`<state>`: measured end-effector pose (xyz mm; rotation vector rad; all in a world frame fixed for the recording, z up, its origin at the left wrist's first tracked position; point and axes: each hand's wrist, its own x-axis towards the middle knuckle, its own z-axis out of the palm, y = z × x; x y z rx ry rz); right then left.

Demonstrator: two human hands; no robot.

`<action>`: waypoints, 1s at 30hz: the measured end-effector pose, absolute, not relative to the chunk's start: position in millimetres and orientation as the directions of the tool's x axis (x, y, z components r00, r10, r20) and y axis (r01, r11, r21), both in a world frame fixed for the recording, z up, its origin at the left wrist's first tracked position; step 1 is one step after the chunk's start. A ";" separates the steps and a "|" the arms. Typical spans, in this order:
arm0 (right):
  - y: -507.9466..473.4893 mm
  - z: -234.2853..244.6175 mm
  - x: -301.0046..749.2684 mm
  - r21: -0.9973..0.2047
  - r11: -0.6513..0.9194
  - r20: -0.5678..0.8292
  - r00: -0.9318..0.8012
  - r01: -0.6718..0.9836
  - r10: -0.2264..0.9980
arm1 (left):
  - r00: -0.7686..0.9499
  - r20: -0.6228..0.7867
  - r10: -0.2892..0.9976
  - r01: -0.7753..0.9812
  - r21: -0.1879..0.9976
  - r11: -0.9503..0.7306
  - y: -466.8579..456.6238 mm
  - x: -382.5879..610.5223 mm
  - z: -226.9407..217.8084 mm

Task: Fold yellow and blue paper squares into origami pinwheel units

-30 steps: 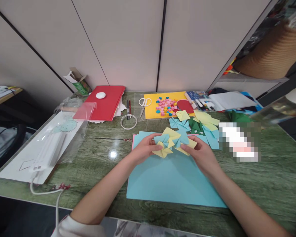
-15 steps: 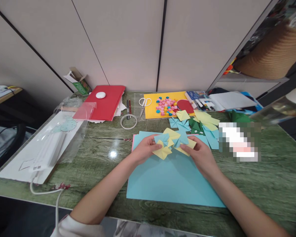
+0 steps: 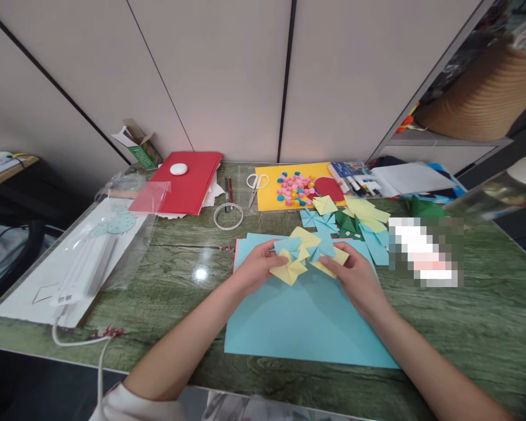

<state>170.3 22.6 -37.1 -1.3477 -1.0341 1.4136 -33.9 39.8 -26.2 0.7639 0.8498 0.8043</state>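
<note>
Origami (image 3: 304, 248) lies with its long axis roughly from nine to three o'clock, held over the far half of one blue sheet (image 3: 307, 321) on the worktop (image 3: 193, 251); whether it touches the sheet cannot be told. Its lower left yellow flap points towards six o'clock, and its right yellow flap reaches out to three.

It is a crisp, many-pointed cluster in pale yellow and light blue, with sharp creases. At least three yellow parts and two blue ones show; overlaps prevent a full count.

Two hands hold it. At eight o'clock the left hand (image 3: 258, 266) is nearly closed, its thumb pressing the lower left flap. At four o'clock the right hand (image 3: 362, 278) pinches the right flap, thumb on top, the other fingers mostly hidden behind.

From the piece, one pair of scissors (image 3: 253, 196) lies towards eleven o'clock, and one ring (image 3: 215, 219) towards ten, with two pens just beside it. At twelve, many small balls (image 3: 296, 188), too clumped to count, lie over one yellow sheet (image 3: 266, 200), beside one red disc (image 3: 331, 190). At two o'clock, folded pieces (image 3: 368, 213) overlap in a pile.
</note>
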 end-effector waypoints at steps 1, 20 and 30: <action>22.5 -37.4 169.9 -0.968 -0.246 -0.246 -0.002 -0.057 0.969 | 0.417 -0.346 0.841 -0.295 0.823 0.485 39.6 -33.8 -25.7; 18.5 -34.3 164.1 -0.963 -0.269 -0.266 -0.083 -0.032 0.961 | 0.312 -0.306 0.899 -0.168 0.914 0.369 33.9 -23.7 -27.0; 16.1 -22.2 161.5 -0.939 -0.326 -0.305 -0.174 -0.111 0.936 | 0.303 -0.310 0.901 -0.210 0.901 0.381 34.2 -24.1 -27.3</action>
